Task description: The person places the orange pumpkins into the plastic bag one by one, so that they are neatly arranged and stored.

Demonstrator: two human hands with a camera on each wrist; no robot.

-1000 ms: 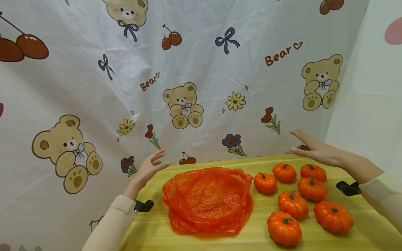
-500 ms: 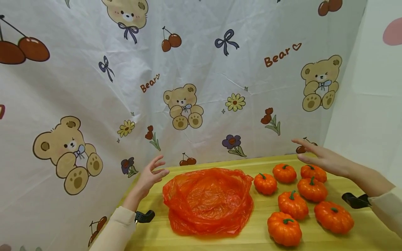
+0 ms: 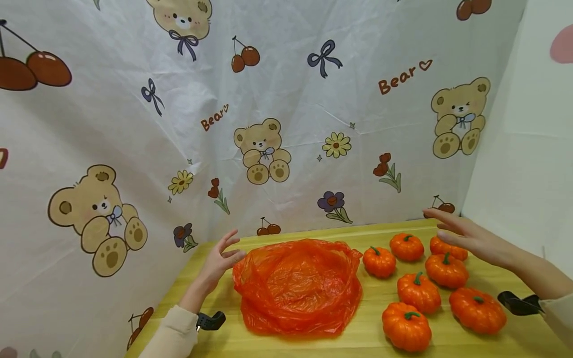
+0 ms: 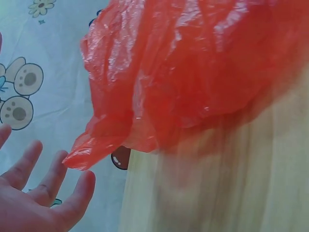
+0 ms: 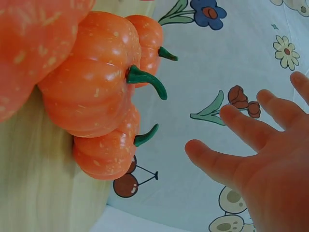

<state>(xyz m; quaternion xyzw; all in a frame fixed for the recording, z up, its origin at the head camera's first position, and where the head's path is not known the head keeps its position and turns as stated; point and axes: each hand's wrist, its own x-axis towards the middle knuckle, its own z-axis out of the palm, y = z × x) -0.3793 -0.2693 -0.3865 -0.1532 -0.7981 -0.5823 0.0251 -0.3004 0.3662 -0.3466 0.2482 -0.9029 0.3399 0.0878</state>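
An orange-red plastic bag lies with its mouth spread on the table, left of several small orange pumpkins with green stems. My left hand hovers at the bag's left side, fingers spread and nothing in them. In the left wrist view, those fingers appear beside a corner of the bag; whether they touch it I cannot tell. Above the back right pumpkins, my right hand is held with fingers extended and holds nothing. The right wrist view has the pumpkins to the left of that hand, apart from it.
The yellow wood-grain table carries the bag and pumpkins. A white curtain printed with bears, flowers and cherries hangs behind it and along the left. A plain white panel stands on the right. Black wrist-camera mounts stick out below both wrists.
Both hands have lowered toward the table, and the right has also shifted a little to the right. The bag and pumpkins have stayed in place.
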